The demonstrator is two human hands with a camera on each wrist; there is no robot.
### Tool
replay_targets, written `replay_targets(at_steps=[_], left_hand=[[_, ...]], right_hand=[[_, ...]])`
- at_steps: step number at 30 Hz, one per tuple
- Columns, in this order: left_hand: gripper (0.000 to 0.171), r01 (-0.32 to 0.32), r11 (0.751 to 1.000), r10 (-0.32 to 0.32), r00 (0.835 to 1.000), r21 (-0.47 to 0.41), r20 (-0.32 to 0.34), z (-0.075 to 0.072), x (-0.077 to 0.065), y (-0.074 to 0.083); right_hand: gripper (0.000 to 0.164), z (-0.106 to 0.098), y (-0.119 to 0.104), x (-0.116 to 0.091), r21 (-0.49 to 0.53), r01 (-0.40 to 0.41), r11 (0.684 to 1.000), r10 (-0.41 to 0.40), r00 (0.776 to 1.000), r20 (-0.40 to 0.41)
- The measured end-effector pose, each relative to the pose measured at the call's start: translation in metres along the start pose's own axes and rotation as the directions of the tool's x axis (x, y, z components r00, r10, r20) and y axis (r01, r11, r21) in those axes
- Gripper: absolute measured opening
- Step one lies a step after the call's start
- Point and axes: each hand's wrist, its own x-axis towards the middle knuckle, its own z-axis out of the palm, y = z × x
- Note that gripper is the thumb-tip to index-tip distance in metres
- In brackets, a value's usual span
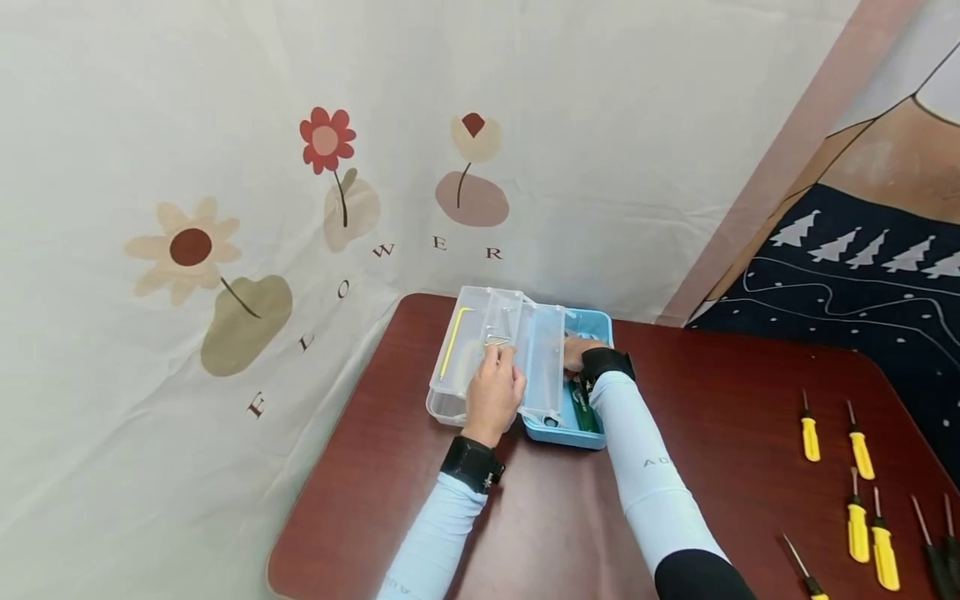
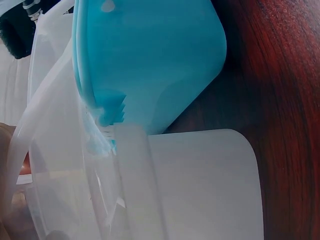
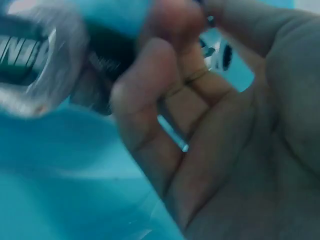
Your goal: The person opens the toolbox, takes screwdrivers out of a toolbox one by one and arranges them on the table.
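My left hand [image 1: 495, 392] is over the clear plastic case [image 1: 446, 404], its fingers bent down near several small metal L-shaped keys [image 1: 497, 339]. Whether the fingertips grip those or the plastic cannot be seen. A yellow L-shaped rod [image 1: 453, 342] lies in the same case. My right hand [image 3: 220, 130] reaches into the blue box [image 1: 566, 437] with fingers curled and thumb close to the index finger. What lies between those fingertips is mostly hidden. Beside them, in the right wrist view, is a dark green item [image 3: 20, 55] with white lettering, partly under clear plastic.
A clear, divided panel [image 1: 542, 358] stands between the case and the blue box. Several yellow-handled screwdrivers [image 1: 858, 529] and black-handled ones [image 1: 937, 567] lie at the right of the brown table [image 1: 712, 400]. A printed cloth [image 1: 600, 167] hangs behind.
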Motion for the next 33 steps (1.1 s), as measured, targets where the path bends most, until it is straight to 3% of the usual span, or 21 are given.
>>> replay_targets(at_steps=[4, 17, 22, 28, 33], left_hand=[[0.029, 0.000, 1.000, 0.000, 1.000, 0.009, -0.022, -0.002, 0.001, 0.001], [0.030, 0.029, 1.000, -0.029, 0.999, 0.007, -0.034, -0.005, 0.000, 0.000], [0.031, 0.022, 1.000, -0.022, 0.999, 0.009, -0.035, -0.005, 0.000, 0.000], [0.033, 0.015, 1.000, -0.015, 1.000, 0.021, 0.006, -0.003, -0.001, 0.002], [0.033, 0.013, 1.000, -0.013, 0.999, 0.017, 0.032, -0.005, 0.000, 0.000]], right_hand=[[0.041, 0.000, 0.001, 0.002, -0.071, 0.022, 0.997, -0.022, 1.000, -0.012], [0.029, 0.009, -0.008, -0.003, -0.108, -0.012, 0.994, 0.013, 1.000, 0.009], [0.019, 0.011, -0.017, -0.017, -0.172, -0.016, 0.985, 0.024, 0.999, 0.043], [0.014, 0.018, -0.024, -0.039, -0.128, -0.032, 0.991, 0.047, 0.992, 0.114], [0.029, 0.021, -0.028, -0.043, -0.202, -0.045, 0.978, 0.077, 0.986, 0.150]])
